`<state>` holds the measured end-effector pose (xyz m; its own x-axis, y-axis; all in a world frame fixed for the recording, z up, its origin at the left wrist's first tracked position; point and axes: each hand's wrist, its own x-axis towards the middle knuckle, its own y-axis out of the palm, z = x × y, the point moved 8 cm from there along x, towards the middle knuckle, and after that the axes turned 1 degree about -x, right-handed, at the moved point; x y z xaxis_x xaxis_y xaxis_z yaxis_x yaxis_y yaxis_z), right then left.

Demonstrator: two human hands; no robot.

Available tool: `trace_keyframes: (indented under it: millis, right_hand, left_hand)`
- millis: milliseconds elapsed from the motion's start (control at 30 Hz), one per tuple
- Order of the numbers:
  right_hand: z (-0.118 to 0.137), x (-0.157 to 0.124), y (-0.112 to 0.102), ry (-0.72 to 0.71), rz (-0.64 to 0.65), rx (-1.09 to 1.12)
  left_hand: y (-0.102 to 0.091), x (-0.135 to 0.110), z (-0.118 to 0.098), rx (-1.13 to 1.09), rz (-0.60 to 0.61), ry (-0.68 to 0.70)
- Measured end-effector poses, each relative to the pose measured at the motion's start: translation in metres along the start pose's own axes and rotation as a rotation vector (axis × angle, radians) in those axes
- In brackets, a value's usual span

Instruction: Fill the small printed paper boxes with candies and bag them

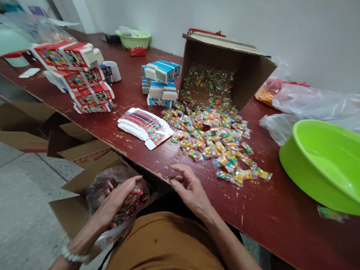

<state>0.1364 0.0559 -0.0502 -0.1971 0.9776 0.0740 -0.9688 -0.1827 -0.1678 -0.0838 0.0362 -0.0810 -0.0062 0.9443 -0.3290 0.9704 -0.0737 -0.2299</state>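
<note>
My left hand (117,199) is below the table edge, its fingers curled round a clear plastic bag (108,185) full of small red wrapped items. At the near edge of the dark red table (286,221), my right hand (189,187) rests with fingers loosely spread and holds nothing. Just beyond it lies a spread of small colourful candy packets (213,134), spilling from a cardboard box (227,67) tipped on its side. A fan of flat red carton blanks (145,126) lies to the left of the candy.
A pile of folded red boxes (77,76) and a stack of blue boxes (160,82) stand further back. A lime green basin (332,166) sits at right, crumpled clear plastic (323,106) behind it. Open cardboard boxes (79,155) lie on the floor at left.
</note>
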Motion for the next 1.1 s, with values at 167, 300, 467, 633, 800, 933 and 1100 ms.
trace_keyframes:
  millis: [167,300,467,633,800,933,1100]
  right_hand:
    - [-0.019,0.008,-0.016,0.085,-0.09,-0.135]
    - [-0.014,0.005,-0.018,0.021,-0.082,-0.191]
    - [-0.01,0.004,-0.022,-0.012,-0.116,-0.173]
    - [-0.013,0.007,-0.022,0.001,-0.107,-0.149]
    - [-0.03,0.014,-0.018,0.234,-0.113,0.148]
    - [-0.029,0.025,-0.012,0.324,-0.161,0.45]
    - [-0.017,0.03,-0.023,0.2,-0.247,0.53]
  left_hand:
    - [-0.016,0.027,-0.058,0.719,-0.273,0.417]
    - [0.016,0.075,-0.1,1.081,-0.386,0.458]
    - [0.025,0.111,-0.11,1.138,-0.346,0.451]
    - [0.015,0.101,-0.109,1.147,-0.46,0.474]
    - [0.01,0.07,-0.112,1.048,-0.63,0.557]
    - [0.029,0.036,-0.102,0.861,-0.491,0.651]
    - [0.05,0.011,-0.067,0.056,-0.091,0.308]
